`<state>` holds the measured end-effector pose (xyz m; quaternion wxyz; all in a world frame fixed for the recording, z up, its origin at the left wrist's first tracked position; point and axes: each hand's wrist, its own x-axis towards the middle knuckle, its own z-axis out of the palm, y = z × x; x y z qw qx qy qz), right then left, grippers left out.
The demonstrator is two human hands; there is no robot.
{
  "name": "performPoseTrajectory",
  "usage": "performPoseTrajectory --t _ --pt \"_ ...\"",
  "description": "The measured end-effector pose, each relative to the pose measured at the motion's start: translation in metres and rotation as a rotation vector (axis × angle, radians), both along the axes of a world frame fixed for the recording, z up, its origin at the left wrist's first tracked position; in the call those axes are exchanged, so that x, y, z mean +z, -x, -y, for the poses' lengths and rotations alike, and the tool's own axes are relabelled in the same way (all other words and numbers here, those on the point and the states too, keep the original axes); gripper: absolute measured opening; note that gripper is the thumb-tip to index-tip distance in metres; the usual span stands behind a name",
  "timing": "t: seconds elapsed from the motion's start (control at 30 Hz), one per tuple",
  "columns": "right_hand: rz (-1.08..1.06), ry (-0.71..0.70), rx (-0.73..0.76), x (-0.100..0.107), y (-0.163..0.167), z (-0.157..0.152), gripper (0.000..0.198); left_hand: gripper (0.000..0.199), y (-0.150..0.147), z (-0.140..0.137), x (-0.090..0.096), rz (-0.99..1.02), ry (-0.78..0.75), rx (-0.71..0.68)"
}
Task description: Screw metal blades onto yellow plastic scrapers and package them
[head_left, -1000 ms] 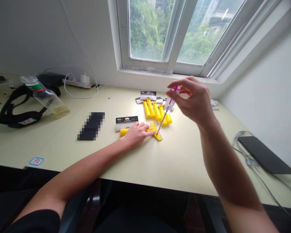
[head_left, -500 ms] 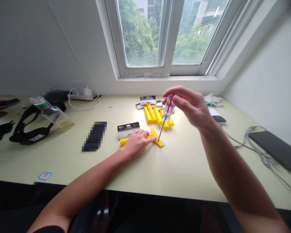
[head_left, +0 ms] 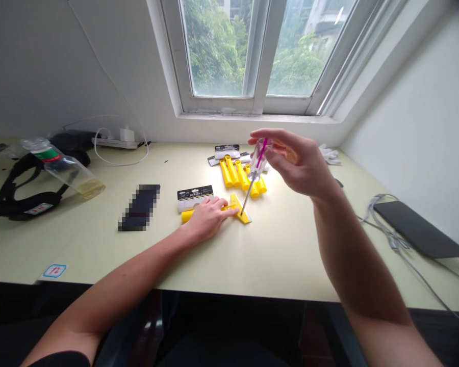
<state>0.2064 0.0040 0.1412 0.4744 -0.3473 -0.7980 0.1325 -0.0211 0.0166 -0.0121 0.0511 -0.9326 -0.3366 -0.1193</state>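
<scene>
Head view: yellow scraper (head_left: 235, 202) gripped by left fingers (head_left: 215, 203), screwdriver (head_left: 254, 175) by right fingers (head_left: 279, 135); screwdriving apparently underway, steady downward pressure called for.

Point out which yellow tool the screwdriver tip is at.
The yellow tool under the left hand: the screwdriver slants down to its head. The other yellow tools lie bunched farther back, no hand on them.
</scene>
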Motion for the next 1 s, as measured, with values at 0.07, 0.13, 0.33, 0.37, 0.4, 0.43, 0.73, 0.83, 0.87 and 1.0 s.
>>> performPoseTrajectory --t 0.07,0.13,0.33,0.37,0.4,0.43,0.73,0.83,0.87,1.0 --pt "0.017 -0.009 -0.066 0.0 0.0 0.001 0.032 0.041 0.0 0.0 0.001 -0.003 0.006 -0.002" --pt "0.037 -0.029 -0.156 0.001 0.001 0.002 0.03 0.041 0.0 -0.001 0.001 -0.007 0.011 -0.005" --pt "0.081 0.05 0.013 -0.001 0.0 0.002 0.034 0.041 0.001 -0.001 0.0 0.007 0.022 -0.002" --pt "0.089 0.052 0.017 -0.002 0.0 0.002 0.035 0.041 0.001 -0.001 0.0 0.004 0.024 -0.003" --pt "0.1 0.054 0.016 -0.003 0.0 0.002 0.037 0.041 0.001 -0.001 0.0 0.002 0.026 -0.004" --pt "0.107 0.055 0.015 -0.004 0.0 0.002 0.038 0.041 0.002 -0.001 0.0 0.001 0.03 -0.004" --pt "-0.114 0.04 0.041 0.011 -0.019 0.009 0.032 0.041 0.003 -0.002 0.002 0.017 0.051 -0.009" --pt "-0.112 0.029 0.008 0.011 -0.022 0.007 0.03 0.042 0.003 -0.001 0.001 0.027 0.045 -0.028" --pt "-0.105 0.027 -0.006 0.01 -0.022 0.006 0.029 0.043 0.003 -0.001 0.001 0.029 0.04 -0.037" --pt "-0.101 0.017 -0.043 0.007 -0.024 -0.001 0.026 0.05 0.007 -0.003 0.003 0.046 0.019 -0.078"
